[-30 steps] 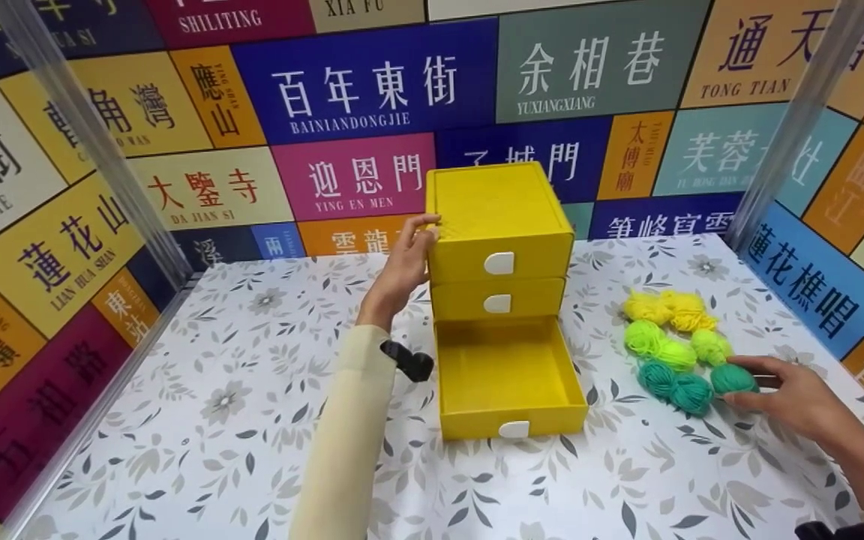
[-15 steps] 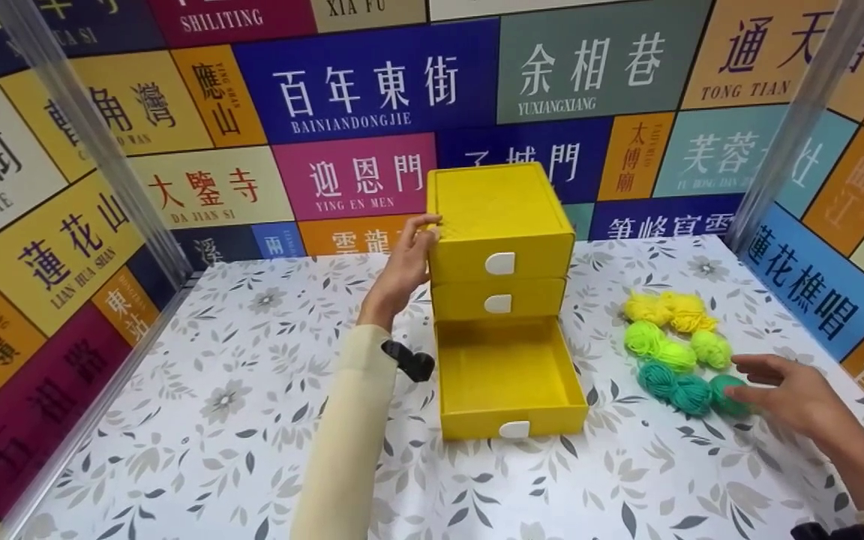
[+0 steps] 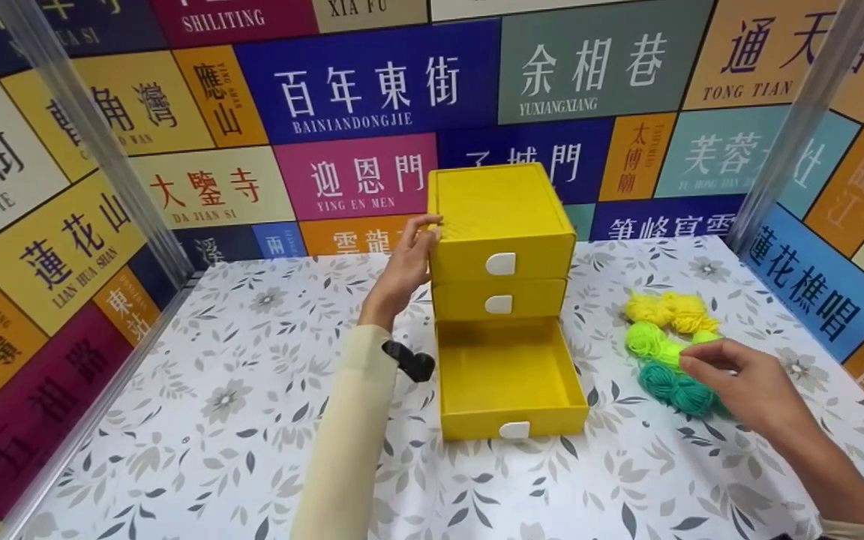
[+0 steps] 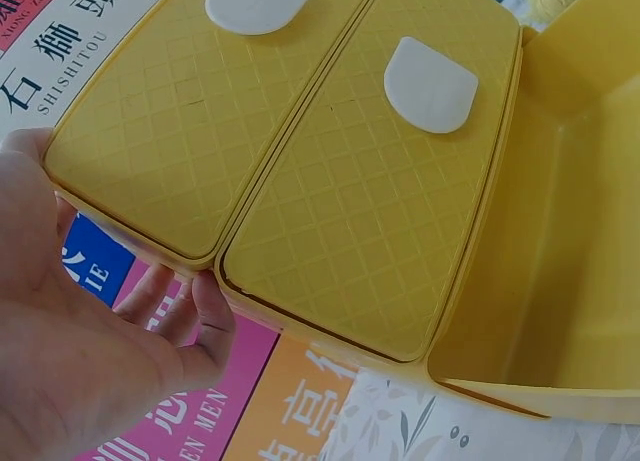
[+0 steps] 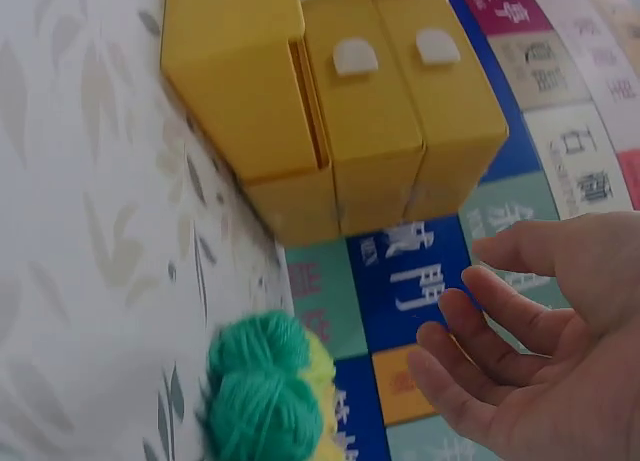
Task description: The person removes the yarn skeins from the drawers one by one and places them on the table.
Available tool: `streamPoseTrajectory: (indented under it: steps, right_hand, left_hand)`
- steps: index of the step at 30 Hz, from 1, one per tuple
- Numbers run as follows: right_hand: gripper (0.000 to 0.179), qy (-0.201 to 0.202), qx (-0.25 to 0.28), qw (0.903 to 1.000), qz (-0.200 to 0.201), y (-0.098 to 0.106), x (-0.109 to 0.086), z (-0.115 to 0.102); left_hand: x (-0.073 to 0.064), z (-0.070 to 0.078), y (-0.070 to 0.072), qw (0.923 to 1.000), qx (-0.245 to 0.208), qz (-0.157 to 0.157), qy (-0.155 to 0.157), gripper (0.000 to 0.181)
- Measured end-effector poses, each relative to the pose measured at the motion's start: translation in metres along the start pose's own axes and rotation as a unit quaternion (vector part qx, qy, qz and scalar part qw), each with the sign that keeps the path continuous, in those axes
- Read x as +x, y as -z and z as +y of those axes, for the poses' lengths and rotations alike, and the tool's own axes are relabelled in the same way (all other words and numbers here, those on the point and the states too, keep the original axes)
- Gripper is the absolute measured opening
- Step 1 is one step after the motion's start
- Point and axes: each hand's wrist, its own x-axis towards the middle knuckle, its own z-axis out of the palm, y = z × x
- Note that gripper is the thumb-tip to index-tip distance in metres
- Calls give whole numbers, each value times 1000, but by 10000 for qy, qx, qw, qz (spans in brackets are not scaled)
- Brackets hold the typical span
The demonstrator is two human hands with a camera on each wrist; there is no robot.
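Note:
A yellow three-drawer box [image 3: 499, 202] with white tabs stands mid-table; its bottom drawer [image 3: 477, 425] is pulled out with nothing inside. My left hand [image 3: 398, 274] rests against the box's upper left side, fingers at the top edge; the left wrist view shows its fingertips by the front corner. My right hand [image 3: 758, 394] hovers over the yarn balls on the right, holding nothing, its fingers loosely bent in the right wrist view. Dark green yarn balls [image 3: 676, 387] lie nearest me, neon green ones [image 3: 646, 340] behind, yellow ones [image 3: 664, 309] farthest. The hand partly covers some.
A white tablecloth [image 3: 252, 420] with grey leaves and flowers covers the table. Behind it rises a wall of coloured signs [image 3: 372, 82]. Clear upright posts [image 3: 792, 135] stand at the back corners. A black wrist strap [image 3: 411, 361] is on the left arm.
My right hand has let go of the rightmost dark green yarn ball and moved left and up over the group. The left hand and the box have stayed put.

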Motion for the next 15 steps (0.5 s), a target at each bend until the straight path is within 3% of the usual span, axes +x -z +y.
streamPoseTrajectory:
  steps: [8,15]
  right_hand:
    - [57,320,255,9989,-236,-28,-16,-30]
    - [36,850,858,9915,-489,-58,-24,-41]
  left_hand:
    - [0,1,-1,9999,65,0,87,32]
    - [-1,2,0,9998,162,3,123,33]
